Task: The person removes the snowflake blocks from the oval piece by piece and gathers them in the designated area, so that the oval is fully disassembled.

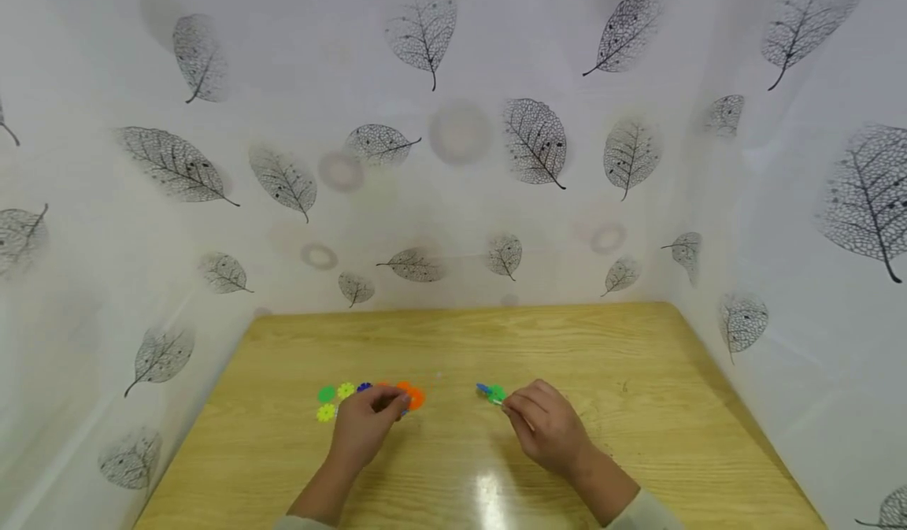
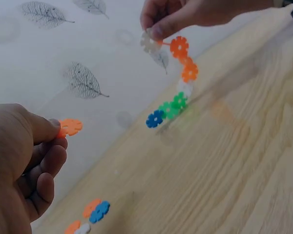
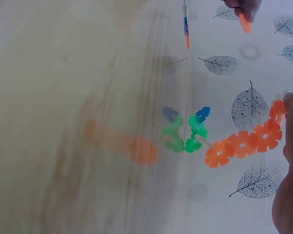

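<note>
My left hand [image 1: 363, 426] pinches an orange flower-shaped plastic disc [image 2: 72, 126] between thumb and forefinger, above the table's left half. To the right, my right hand [image 1: 551, 429] grips a chain of interlocked flower discs [image 3: 241, 144] by a whitish disc [image 2: 148, 42] at one end. From there the chain hangs down in a curve: several orange discs, a white one, green ones, then a blue disc [image 2: 155, 118] at the far end. The orange disc and the chain are apart. In the head view, the right fingers hide most of the chain.
Loose discs lie beside and beyond my left hand: a green disc [image 1: 326, 394], a yellow disc [image 1: 346, 390] and a dark blue disc [image 1: 364, 387] among them. All lie on a wooden table [image 1: 453, 341]. Leaf-patterned curtains [image 1: 453, 199] enclose its back and sides.
</note>
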`<state>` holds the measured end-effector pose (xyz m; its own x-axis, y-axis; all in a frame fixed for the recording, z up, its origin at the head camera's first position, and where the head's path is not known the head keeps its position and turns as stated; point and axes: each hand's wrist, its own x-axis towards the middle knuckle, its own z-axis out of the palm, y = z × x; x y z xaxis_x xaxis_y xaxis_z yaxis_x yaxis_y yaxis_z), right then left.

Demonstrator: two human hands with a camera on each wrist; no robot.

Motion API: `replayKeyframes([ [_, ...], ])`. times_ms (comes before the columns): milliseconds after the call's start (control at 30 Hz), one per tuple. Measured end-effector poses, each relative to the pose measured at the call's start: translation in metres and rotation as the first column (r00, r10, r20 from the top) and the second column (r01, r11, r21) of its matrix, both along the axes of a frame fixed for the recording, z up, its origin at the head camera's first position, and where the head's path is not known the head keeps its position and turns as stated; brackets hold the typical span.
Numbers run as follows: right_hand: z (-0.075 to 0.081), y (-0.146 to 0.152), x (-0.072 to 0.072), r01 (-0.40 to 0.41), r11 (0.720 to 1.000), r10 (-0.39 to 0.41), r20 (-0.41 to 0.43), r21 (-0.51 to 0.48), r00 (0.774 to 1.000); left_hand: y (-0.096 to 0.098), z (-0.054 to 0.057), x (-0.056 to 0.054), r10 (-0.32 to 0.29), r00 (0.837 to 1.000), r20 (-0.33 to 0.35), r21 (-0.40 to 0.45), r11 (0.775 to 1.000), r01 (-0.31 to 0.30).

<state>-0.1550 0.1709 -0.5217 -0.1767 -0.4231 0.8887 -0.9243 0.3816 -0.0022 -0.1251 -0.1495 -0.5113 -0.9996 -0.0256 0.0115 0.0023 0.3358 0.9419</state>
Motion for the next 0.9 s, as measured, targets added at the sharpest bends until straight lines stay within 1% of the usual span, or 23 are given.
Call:
replayKeyframes([
  [67,0.000,0.000,0.001,0.002,1.000,-0.002,0.004,0.000,1.000,-0.004,-0.004,0.000,0.019,1.000,0.015,-0.031,0.999,-0.019],
  [133,0.000,0.000,0.001,0.006,1.000,-0.006,0.006,0.000,1.000,-0.008,-0.008,0.000,0.025,0.999,0.027,-0.074,0.997,-0.023],
  [300,-0.001,0.001,0.002,0.013,1.000,-0.013,0.004,-0.002,1.000,-0.013,-0.015,0.000,0.007,0.999,0.049,-0.170,0.985,0.001],
  [400,-0.001,0.001,0.002,0.009,1.000,-0.009,0.007,-0.003,1.000,-0.014,-0.018,0.000,0.001,0.999,0.044,-0.239,0.971,0.010],
  [600,0.000,0.001,0.003,0.009,1.000,-0.009,0.016,-0.006,1.000,-0.019,-0.025,-0.003,-0.015,1.000,0.014,-0.378,0.926,0.020],
  [733,0.000,0.001,0.004,0.014,1.000,-0.014,0.022,-0.004,1.000,-0.022,-0.029,-0.004,-0.035,0.999,0.009,-0.427,0.904,0.035],
  [900,0.001,0.001,0.003,0.009,1.000,-0.009,0.011,-0.006,1.000,-0.023,-0.032,-0.005,-0.041,0.999,0.018,-0.449,0.892,0.045],
])
